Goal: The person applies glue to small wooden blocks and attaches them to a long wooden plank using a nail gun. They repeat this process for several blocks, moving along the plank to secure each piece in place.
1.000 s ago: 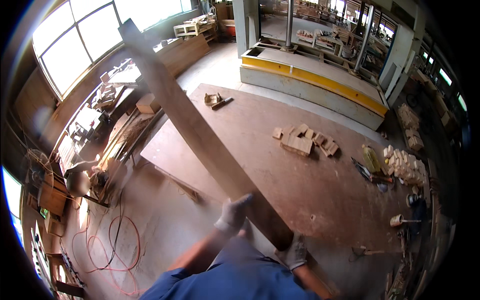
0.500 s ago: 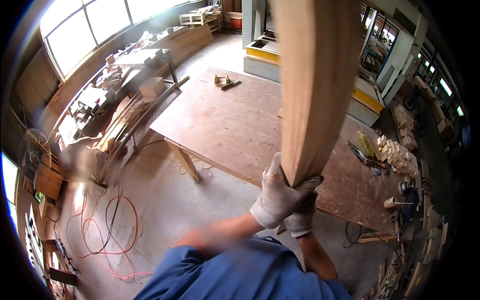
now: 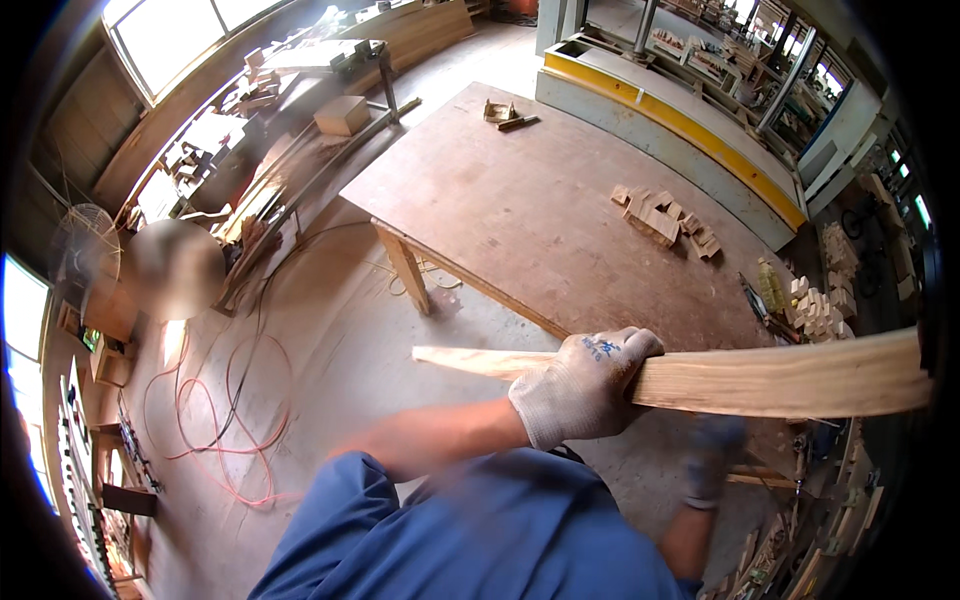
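A long, pale wooden board (image 3: 780,378) lies almost level across my front, over the near edge of the worktable. My left hand (image 3: 590,385), in a white knit glove with blue print, is closed around it left of its middle. The board's narrow end sticks out left of that hand, above the floor. Its other end reaches far to the right. Below the board on the right, my right hand (image 3: 712,460) is apart from it, in a dark-looking glove. Motion smears its fingers, so their pose is unclear.
The large brown worktable (image 3: 540,200) carries small wood blocks (image 3: 655,220) and, at its far left corner, a small wooden piece (image 3: 498,110). Behind it stands a yellow-edged machine (image 3: 680,120). Red hoses (image 3: 230,430) coil on the floor at left; scrap-laden benches (image 3: 215,130) line the wall.
The wood has swung from upright in front of me to nearly level, pointing right. My right hand has let go and moved right and down. My left hand still grips the board.
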Motion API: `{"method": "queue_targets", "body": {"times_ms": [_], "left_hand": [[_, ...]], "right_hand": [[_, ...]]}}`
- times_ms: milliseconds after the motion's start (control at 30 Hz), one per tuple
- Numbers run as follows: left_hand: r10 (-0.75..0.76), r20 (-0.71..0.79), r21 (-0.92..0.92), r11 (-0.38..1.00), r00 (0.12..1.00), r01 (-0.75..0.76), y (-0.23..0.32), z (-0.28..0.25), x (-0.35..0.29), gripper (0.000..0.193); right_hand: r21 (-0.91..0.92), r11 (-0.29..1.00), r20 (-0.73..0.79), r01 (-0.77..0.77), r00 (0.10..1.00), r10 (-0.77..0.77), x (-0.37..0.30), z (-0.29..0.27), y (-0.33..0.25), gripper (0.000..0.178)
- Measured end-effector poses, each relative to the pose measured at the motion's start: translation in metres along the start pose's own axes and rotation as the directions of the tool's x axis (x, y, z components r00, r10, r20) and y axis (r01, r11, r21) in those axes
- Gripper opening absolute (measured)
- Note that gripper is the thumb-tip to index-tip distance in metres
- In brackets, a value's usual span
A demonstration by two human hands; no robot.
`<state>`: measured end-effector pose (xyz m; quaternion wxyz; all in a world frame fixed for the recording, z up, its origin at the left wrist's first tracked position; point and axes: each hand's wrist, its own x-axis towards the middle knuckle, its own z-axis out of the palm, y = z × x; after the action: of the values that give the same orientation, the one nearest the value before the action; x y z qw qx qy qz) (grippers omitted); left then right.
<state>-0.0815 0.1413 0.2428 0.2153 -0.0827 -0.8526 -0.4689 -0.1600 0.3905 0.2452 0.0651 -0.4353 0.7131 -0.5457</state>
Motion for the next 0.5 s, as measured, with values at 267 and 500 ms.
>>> {"method": "queue_targets", "body": {"times_ms": [267, 500], "left_hand": [[-0.069, 0.492, 0.154, 0.988, 0.868, -0.008, -0.047, 0.054, -0.028, 0.031], [-0.276, 0.742, 0.353, 0.936, 0.611, -0.006, -0.081, 0.092, -0.037, 0.029]], "right_hand": [[0.980, -0.063, -0.190, 0.189, 0.982, -0.005, -0.106, -0.181, 0.026, 0.094], [0.669, 0.636, -0.637, 0.384, 0.737, 0.226, -0.272, -0.186, 0.169, 0.073]]}}
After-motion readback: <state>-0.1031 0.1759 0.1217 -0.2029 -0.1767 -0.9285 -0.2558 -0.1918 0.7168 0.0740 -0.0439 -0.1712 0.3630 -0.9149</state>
